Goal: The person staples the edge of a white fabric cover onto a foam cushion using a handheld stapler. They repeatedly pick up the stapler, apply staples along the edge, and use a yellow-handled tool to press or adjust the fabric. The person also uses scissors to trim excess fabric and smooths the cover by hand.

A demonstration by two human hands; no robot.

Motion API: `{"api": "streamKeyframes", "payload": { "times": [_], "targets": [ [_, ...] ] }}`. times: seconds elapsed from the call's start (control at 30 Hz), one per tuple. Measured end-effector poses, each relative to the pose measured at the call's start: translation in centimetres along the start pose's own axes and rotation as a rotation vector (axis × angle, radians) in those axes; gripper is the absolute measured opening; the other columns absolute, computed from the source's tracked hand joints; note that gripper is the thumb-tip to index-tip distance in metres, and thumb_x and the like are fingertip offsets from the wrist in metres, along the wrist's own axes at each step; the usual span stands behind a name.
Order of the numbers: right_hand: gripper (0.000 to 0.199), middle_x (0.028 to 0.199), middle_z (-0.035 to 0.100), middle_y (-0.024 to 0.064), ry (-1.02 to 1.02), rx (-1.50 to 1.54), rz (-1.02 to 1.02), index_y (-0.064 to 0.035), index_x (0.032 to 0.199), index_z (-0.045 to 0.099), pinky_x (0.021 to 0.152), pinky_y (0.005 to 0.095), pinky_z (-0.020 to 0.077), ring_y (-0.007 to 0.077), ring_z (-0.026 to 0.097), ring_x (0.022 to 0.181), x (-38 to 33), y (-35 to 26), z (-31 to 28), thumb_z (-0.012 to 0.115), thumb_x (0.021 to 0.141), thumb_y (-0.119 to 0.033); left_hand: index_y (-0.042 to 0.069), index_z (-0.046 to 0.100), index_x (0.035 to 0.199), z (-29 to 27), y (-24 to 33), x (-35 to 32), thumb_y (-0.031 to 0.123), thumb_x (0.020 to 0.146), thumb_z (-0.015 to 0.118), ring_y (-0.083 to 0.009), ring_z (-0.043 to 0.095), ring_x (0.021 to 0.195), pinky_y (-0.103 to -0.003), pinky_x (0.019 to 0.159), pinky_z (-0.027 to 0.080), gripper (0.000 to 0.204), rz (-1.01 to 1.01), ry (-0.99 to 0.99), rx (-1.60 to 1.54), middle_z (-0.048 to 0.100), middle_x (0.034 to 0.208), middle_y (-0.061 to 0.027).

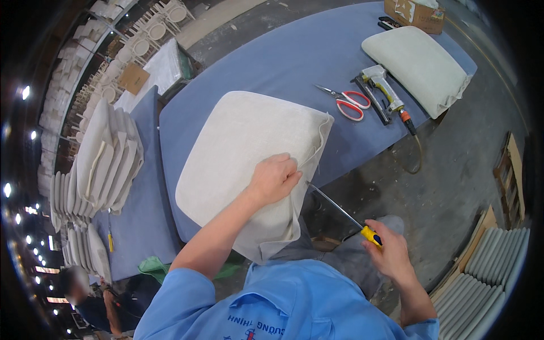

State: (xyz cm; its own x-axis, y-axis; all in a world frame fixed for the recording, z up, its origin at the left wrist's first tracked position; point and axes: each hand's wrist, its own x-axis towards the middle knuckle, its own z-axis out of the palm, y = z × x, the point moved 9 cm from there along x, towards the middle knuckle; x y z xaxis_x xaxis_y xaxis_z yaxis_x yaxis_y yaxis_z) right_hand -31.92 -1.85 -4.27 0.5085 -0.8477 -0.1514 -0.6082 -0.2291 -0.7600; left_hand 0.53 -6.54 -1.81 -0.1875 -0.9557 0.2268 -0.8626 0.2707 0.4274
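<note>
Seat cushion (238, 141) lying on the tabletop (260, 62); left hand (275, 178) atop it, fingers curled, pinch indistinct, presumably steadying it; right hand (391, 249) wrapped round a screwdriver (347, 215) angled to the cushion's right edge, seemingly for control

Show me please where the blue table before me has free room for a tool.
Widest: the blue table beyond the near seat cushion, up to its back edge. Smaller: between that cushion, the scissors and the front edge. Crowded: right end, with pneumatic staple gun, far seat cushion and cardboard box.
</note>
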Motion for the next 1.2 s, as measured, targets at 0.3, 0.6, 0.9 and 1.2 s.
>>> {"api": "streamKeyframes", "payload": {
  "times": [0.3,0.6,0.9,1.2],
  "targets": [
    [0.046,0.108,0.069,0.0207,-0.034,-0.031,0.011,-0.0070,0.144,0.068,0.084,0.0471,0.0563,0.0428,0.070,0.095,0.0,-0.4,-0.6,0.075,0.100,-0.014,0.008,0.061,0.081,-0.2,-0.3,-0.2,0.021,0.094,0.077,-0.0347,0.066,0.078,-0.047,0.069,0.052,0.024,0.023,0.030,-0.040,0.061,0.083,-0.0100],
    [0.045,0.115,0.071,0.0190,0.022,-0.190,-0.096,-0.0113,0.142,0.071,0.086,0.0492,0.0583,0.0417,0.072,0.100,1.0,-1.5,-1.7,0.077,0.097,-0.012,0.006,0.065,0.083,0.4,-0.6,-0.2,0.021,0.094,0.077,-0.0348,0.068,0.081,-0.047,0.072,0.054,0.022,-0.031,0.017,-0.008,0.064,0.085,-0.0111],
    [0.042,0.112,0.073,0.0130,0.068,-0.409,-0.188,-0.0120,0.137,0.075,0.084,0.0468,0.0598,0.0348,0.074,0.099,1.7,-4.2,-3.4,0.079,0.095,-0.011,0.006,0.066,0.083,0.2,-0.7,-0.4,0.019,0.093,0.078,-0.0332,0.067,0.080,-0.046,0.071,0.054,0.021,-0.026,0.041,-0.032,0.064,0.084,-0.0103],
    [0.045,0.111,0.070,0.0113,0.057,-0.498,-0.235,-0.0138,0.140,0.074,0.084,0.0462,0.0594,0.0337,0.072,0.098,2.1,-5.7,-4.4,0.078,0.096,-0.012,0.007,0.066,0.083,0.2,-0.8,-0.3,0.021,0.092,0.079,-0.0325,0.067,0.080,-0.045,0.071,0.054,0.021,-0.030,0.037,-0.025,0.064,0.084,-0.0092]
  ]
}}
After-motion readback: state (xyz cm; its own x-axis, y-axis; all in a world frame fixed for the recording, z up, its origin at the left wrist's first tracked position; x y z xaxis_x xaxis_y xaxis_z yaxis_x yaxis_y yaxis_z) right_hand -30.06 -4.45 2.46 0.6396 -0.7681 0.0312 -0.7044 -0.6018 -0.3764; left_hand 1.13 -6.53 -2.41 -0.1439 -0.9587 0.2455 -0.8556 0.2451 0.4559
